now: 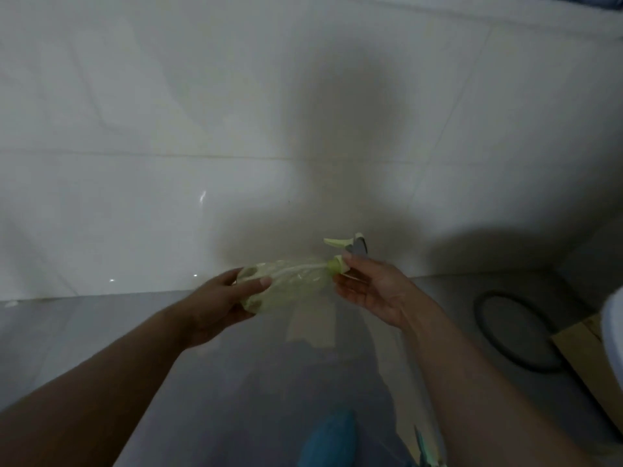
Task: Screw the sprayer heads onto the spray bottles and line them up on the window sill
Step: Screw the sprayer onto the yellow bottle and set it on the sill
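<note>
**Bottle held sideways between both hands, sprayer at its neck**

Two bare forearms rise from the bottom corners of the frame. The left hand [222, 306] curls its fingers and thumb around the base end of a pale green spray bottle [286, 286], which lies roughly horizontal just below frame centre. The right hand [367, 288] pinches the green collar of the sprayer head [344, 251] at the bottle's neck with thumb and fingertips, its other fingers loosely spread; the trigger and nozzle point upward. Behind them stands a white tiled wall [168, 129] meeting a grey floor [84, 318]. At lower right lie a dark ring [485, 328] and a cardboard piece [583, 358]; a blurred teal object [330, 439] sits at the bottom edge.
</note>
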The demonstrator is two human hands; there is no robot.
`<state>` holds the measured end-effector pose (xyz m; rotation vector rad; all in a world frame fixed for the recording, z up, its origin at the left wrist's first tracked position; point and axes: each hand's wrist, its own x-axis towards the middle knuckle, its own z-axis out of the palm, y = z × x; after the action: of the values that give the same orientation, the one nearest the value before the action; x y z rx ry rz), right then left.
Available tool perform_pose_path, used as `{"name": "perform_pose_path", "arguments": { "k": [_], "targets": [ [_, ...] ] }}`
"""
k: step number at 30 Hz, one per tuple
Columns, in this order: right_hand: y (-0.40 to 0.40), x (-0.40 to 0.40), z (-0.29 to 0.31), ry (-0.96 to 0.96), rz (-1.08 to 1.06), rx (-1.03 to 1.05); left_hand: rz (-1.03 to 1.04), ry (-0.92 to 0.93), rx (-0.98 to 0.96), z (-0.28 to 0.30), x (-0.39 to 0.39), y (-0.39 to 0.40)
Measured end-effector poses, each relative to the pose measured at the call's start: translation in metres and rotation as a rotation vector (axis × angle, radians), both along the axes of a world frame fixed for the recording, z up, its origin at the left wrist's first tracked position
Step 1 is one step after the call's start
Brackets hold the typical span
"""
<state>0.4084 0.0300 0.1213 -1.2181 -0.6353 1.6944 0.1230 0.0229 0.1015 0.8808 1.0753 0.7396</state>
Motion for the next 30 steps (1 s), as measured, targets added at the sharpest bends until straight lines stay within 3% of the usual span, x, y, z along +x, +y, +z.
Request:
{"name": "perform_pose_path", "arguments": {
  "k": [4, 9, 17, 21, 26, 30],
  "targets": [
    [0.006, -0.024, 0.057, -0.085, -0.013, 0.113, 0.027, -0.075, 0.119, 0.043, -0.024, 0.000],
    [-0.001, -0.054, 0.101, -0.151, 0.058, 0.327, 0.046, -0.035, 0.196, 0.085, -0.050, -0.013],
    [-0.018, -0.081, 0.118, -0.281, 0.183, 0.606, 0.103, 0.187, 0.022, 0.108, -0.074, -0.034],
    [-0.026, -0.083, 0.124, -0.298, 0.136, 0.555, 0.113, 0.191, 0.078, 0.106, -0.071, -0.046],
    [-0.031, -0.085, 0.130, -0.293, -0.032, 0.328, 0.100, 0.021, 0.344, 0.110, -0.064, -0.050],
    [-0.036, -0.090, 0.128, -0.246, -0.017, 0.206, 0.091, 0.061, 0.526, 0.103, -0.065, -0.051]
  ]
}}
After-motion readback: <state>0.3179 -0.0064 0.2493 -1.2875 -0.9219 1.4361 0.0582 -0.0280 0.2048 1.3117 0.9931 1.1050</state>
